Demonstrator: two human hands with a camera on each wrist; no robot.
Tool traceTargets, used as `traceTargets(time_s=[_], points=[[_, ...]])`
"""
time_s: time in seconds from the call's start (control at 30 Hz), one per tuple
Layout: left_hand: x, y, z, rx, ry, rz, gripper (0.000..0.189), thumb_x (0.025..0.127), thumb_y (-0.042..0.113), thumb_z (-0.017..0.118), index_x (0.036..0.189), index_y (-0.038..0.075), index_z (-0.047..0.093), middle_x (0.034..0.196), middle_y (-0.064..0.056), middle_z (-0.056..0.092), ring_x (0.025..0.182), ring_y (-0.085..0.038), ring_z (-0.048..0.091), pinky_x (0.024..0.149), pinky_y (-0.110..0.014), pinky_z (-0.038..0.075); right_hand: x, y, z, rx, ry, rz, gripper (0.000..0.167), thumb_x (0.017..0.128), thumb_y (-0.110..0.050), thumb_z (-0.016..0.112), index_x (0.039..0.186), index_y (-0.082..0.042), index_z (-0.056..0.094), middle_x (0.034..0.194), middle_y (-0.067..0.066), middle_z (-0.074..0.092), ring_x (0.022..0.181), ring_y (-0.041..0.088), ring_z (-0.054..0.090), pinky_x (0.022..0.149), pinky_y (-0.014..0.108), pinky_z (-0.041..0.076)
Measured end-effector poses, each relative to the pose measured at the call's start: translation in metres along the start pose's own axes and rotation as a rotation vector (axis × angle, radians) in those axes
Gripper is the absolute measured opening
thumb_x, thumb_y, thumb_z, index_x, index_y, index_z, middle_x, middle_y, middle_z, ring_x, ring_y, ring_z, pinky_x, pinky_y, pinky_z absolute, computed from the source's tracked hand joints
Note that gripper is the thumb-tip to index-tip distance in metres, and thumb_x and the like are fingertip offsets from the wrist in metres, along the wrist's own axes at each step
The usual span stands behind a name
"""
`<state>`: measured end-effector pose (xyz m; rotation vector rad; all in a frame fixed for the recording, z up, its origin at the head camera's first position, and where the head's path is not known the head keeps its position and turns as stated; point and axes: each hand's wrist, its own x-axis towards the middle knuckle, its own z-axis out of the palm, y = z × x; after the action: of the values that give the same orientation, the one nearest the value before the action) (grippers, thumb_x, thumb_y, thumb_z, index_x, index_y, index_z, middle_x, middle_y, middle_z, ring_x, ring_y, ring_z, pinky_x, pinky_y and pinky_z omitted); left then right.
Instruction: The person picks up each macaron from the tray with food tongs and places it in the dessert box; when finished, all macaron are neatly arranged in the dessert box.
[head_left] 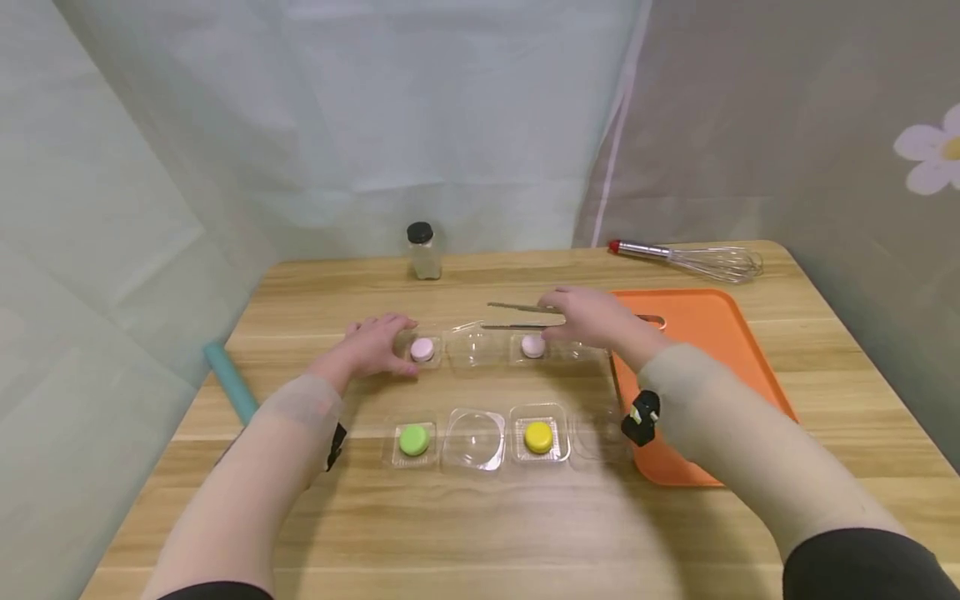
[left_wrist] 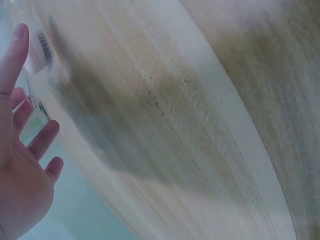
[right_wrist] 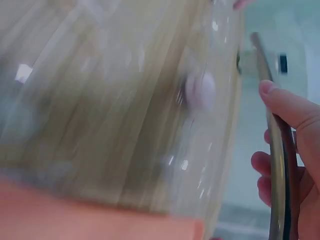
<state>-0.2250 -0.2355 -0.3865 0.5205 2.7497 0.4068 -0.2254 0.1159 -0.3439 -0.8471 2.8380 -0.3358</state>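
Metal tongs [head_left: 522,327] are in my right hand [head_left: 592,317], which grips them between thumb and curled fingers; their tips point left, apart from each other. Beneath that hand lies an open clear plastic box with a pale pink macaron [head_left: 533,346]. My left hand [head_left: 372,346] reaches beside another clear box with a pale pink macaron [head_left: 422,349], its fingers loosely spread. Whether it touches the box I cannot tell. Closer to me, a green macaron [head_left: 414,440] and a yellow macaron [head_left: 538,437] sit in two more boxes, with clear lids [head_left: 474,439] folded out to the right.
An orange tray [head_left: 697,333] lies to the right, partly under my right forearm. Toward the back edge are a whisk [head_left: 705,260] and a black-capped jar [head_left: 424,252]. A teal cylinder [head_left: 231,383] lies at the left edge of the wooden table [head_left: 480,533].
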Motion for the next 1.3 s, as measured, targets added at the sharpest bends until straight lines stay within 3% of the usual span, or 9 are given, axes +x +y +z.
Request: traceTargets(time_s=[0.27,0.53,0.7,0.9,1.07,1.3], points=[[-0.001,0.000,0.002,0.012,0.003,-0.003,0.086,0.071,0.046,0.078,0.139,0.009,0.041,0.143,-0.018,0.034,0.128,-0.044,0.028,0.100,-0.065,0.012,-0.036,0.046,-0.003,0.062,0.157,0.004,0.053,0.084,-0.028,0.070,0.124,0.002,0.054,0.121,0.022,0.055,0.110,0.039,0.052,0.090,0.053,0.042],[-0.003,0.000,0.002,0.020,0.013,0.008,0.086,0.071,0.047,0.078,0.139,0.009,0.041,0.142,-0.018,0.035,0.127,-0.043,0.030,0.099,-0.066,0.014,-0.082,0.088,-0.014,0.134,0.097,0.201,0.060,0.089,-0.034,0.063,0.132,0.005,0.046,0.127,0.028,0.047,0.115,0.043,0.045,0.090,0.058,0.038],[-0.003,-0.001,0.002,0.020,0.013,0.008,0.086,0.072,0.047,0.077,0.140,0.010,0.040,0.143,-0.017,0.035,0.128,-0.042,0.030,0.100,-0.065,0.014,-0.108,0.120,-0.013,0.117,0.107,0.307,0.070,0.088,-0.045,0.060,0.133,0.006,0.043,0.124,0.031,0.047,0.110,0.046,0.048,0.084,0.060,0.040],[-0.005,0.000,0.003,0.008,0.007,0.024,0.086,0.074,0.046,0.075,0.142,0.009,0.037,0.144,-0.019,0.032,0.129,-0.043,0.028,0.099,-0.067,0.016,-0.140,0.147,-0.008,0.120,0.145,0.431,0.070,0.088,-0.044,0.059,0.130,0.009,0.042,0.121,0.036,0.045,0.106,0.050,0.046,0.081,0.063,0.038],[-0.009,-0.002,0.004,-0.006,0.006,0.021,0.087,0.075,0.044,0.076,0.142,0.008,0.036,0.144,-0.020,0.031,0.128,-0.044,0.028,0.099,-0.066,0.016,-0.159,0.162,-0.003,0.115,0.179,0.477,0.067,0.088,-0.043,0.060,0.127,0.010,0.044,0.116,0.036,0.045,0.101,0.051,0.047,0.079,0.063,0.038],[-0.011,-0.005,0.002,0.000,0.005,0.006,0.088,0.073,0.045,0.076,0.142,0.008,0.036,0.145,-0.021,0.030,0.128,-0.045,0.029,0.099,-0.067,0.016,-0.175,0.176,0.005,0.120,0.250,0.474,0.067,0.089,-0.043,0.059,0.128,0.009,0.044,0.113,0.038,0.047,0.101,0.053,0.046,0.080,0.063,0.036]])
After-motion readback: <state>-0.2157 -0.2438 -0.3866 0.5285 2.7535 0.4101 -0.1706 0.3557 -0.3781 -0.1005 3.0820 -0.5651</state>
